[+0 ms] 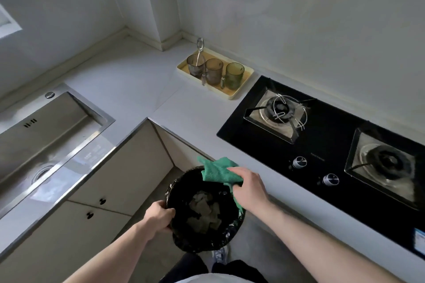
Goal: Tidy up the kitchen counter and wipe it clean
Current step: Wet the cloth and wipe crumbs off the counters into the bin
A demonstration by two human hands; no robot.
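Holding the lined bin (204, 211) by its rim, left hand (158, 216) clenched; scraps inside. Right hand (247, 185) grasps green cloth (218, 170) at table (142, 85) edge, lower centre. Table looks clear; cups (215, 71) on tray (239, 89), upper centre. Judged: tidying mostly done, wiping perhaps unfinished.

Open counter (138, 80) beside cup tray (239, 93)

A home kitchen: a steel sink (46, 131) on the left, a black gas hob (322, 145) on the right, cupboards (119, 181) under the pale L-shaped tabletop (142, 80).
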